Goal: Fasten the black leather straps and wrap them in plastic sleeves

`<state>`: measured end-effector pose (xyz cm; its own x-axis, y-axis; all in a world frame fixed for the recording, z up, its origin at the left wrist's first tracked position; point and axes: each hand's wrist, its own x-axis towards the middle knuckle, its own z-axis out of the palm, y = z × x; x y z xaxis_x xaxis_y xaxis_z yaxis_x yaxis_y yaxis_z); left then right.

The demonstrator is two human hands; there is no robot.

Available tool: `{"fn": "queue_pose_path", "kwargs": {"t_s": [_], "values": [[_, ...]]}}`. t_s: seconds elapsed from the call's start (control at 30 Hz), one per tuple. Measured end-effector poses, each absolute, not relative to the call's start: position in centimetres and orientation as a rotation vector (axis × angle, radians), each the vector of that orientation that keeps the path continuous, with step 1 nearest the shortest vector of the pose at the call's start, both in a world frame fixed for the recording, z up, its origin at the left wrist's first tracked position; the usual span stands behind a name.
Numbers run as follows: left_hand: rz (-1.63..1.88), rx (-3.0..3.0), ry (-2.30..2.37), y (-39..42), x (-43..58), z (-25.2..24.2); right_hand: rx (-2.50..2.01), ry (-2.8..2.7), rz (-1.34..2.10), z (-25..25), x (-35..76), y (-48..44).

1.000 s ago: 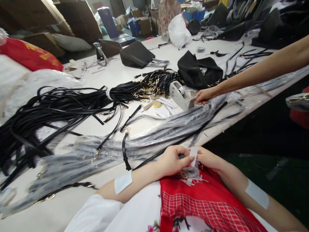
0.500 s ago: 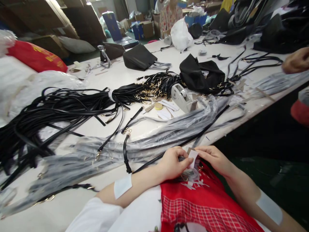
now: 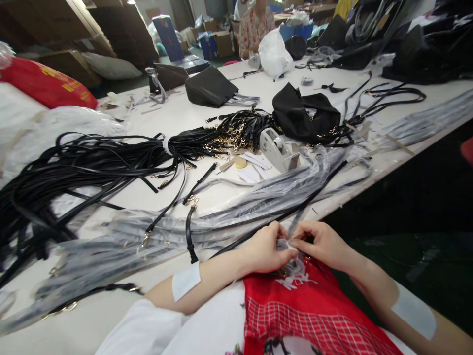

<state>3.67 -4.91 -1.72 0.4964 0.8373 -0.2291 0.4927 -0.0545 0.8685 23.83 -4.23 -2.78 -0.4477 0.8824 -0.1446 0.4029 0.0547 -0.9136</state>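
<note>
My left hand [image 3: 268, 251] is closed around a plastic-wrapped strap [image 3: 295, 266], whose clear wrap bunches below the fingers over my red apron [image 3: 325, 296]. Thumb and fingers of my right hand [image 3: 320, 244] are pinched together against the same wrap, touching the left fingertips. Any small piece inside that pinch is hidden. A greyish strip rises between both hands toward the table edge. Just beyond them lies a row of plastic-wrapped straps [image 3: 221, 212], with a short black strap [image 3: 189, 234] with gold clasps to the left.
A white tape dispenser [image 3: 277, 150] stands mid-table near paper slips [image 3: 251, 172] and a yellow disc [image 3: 240, 162]. Tied black straps [image 3: 121, 158] spread left. Black bags [image 3: 305, 116] and a white plastic bag [image 3: 275, 53] sit farther back. A person [image 3: 254, 29] is beyond the table.
The white paper piece between my hands is no longer plainly seen. My right hand has moved slightly left and turned inward, against my left. Another person's hand at the right has left the view.
</note>
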Motion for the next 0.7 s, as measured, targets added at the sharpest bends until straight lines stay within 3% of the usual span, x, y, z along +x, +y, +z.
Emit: {"fn": "queue_pose_path", "kwargs": {"t_s": [0.13,0.3,0.43,0.57,0.7], "values": [[0.221,1.328,0.975,-3.5,2.7,-1.1,-1.099,-2.214,0.914,-2.2,23.8,-5.3],[0.496,1.060,0.967,-1.4,2.4,0.0,-0.910,-2.377,0.515,-1.8,24.0,-6.0],[0.570,1.051,0.987,-0.9,3.2,0.3,-0.854,-2.227,0.467,0.0,25.3,-2.0],[0.562,1.102,1.081,-1.4,3.3,0.5,-1.400,-1.830,0.408,2.0,27.0,7.8],[0.598,1.109,1.123,-2.0,3.0,0.3,-1.619,-1.814,0.536,1.2,26.5,16.9]]}}
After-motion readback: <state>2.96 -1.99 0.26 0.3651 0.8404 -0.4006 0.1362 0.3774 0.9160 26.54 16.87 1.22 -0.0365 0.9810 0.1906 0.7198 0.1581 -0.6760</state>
